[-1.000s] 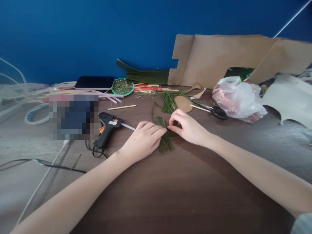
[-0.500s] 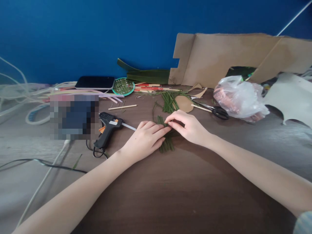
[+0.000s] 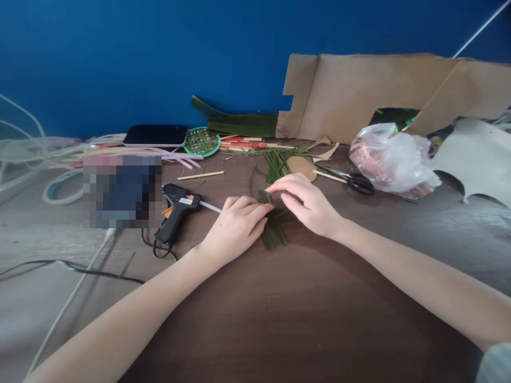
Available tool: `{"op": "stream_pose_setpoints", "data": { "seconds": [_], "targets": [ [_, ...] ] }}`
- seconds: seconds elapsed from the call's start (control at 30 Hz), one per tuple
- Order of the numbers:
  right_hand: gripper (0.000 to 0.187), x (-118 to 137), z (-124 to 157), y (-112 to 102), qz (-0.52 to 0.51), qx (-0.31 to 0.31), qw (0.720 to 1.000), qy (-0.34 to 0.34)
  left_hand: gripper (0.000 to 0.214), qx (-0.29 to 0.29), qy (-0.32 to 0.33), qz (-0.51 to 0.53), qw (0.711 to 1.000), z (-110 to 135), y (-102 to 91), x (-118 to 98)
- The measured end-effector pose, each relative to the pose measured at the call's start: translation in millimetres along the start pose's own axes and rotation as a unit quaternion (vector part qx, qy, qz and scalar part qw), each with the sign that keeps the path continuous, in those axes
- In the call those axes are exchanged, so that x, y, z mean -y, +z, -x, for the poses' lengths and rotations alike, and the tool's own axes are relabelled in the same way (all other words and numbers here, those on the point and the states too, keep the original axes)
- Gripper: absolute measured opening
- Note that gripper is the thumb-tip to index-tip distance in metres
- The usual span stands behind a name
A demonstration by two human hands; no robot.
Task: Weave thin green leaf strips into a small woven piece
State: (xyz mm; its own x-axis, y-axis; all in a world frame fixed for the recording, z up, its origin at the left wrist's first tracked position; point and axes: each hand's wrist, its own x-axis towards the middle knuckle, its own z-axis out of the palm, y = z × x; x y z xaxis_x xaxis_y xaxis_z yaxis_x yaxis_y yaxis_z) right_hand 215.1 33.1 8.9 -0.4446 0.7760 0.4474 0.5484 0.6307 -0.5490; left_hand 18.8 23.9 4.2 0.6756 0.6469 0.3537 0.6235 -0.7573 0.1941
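Observation:
My left hand (image 3: 235,229) rests with its fingers laid out flat over a small bunch of green leaf strips (image 3: 275,238) on the table. Just right of it is my right hand (image 3: 313,207), thumb and forefinger apart, the fingertips at the upper end of the strips. Part of the bunch is hidden beneath both hands. A second pile of green strips (image 3: 276,164) lies behind them, beside a round brown cardboard disc (image 3: 302,167). A black glue gun (image 3: 181,207) lies left of my left hand, its glue stick (image 3: 210,206) pointing toward that hand.
Scissors (image 3: 359,183) with black handles and a wooden stick (image 3: 329,176) lie right of the disc. Farther right are a plastic bag (image 3: 399,162) and cut cardboard (image 3: 343,90). A phone (image 3: 155,135) and a green-rimmed round piece (image 3: 202,142) sit at the back; cables (image 3: 67,319) cross the left side.
My right thumb and forefinger, close together before, have parted. My left fingers have drawn back slightly to the left, and the strips at the right have spread a little.

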Motion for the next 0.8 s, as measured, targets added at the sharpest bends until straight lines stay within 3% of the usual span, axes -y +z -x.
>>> {"op": "stream_pose_setpoints", "data": {
  "seconds": [0.17,0.37,0.8],
  "targets": [
    [0.029,-3.1,3.9,5.5,0.112,0.057,0.991,0.051,0.021,-0.002,-0.015,-0.004,1.0,0.5,-0.5,-1.2],
    [0.029,-2.7,6.2,6.7,0.121,0.093,0.985,0.08,0.023,0.006,-0.03,0.004,1.0,0.4,-1.7,-2.3],
    [0.026,-6.0,8.5,8.6,0.076,0.065,0.991,0.087,0.025,0.024,-0.053,0.028,0.998,0.8,-2.4,-2.2]
  ]
}}
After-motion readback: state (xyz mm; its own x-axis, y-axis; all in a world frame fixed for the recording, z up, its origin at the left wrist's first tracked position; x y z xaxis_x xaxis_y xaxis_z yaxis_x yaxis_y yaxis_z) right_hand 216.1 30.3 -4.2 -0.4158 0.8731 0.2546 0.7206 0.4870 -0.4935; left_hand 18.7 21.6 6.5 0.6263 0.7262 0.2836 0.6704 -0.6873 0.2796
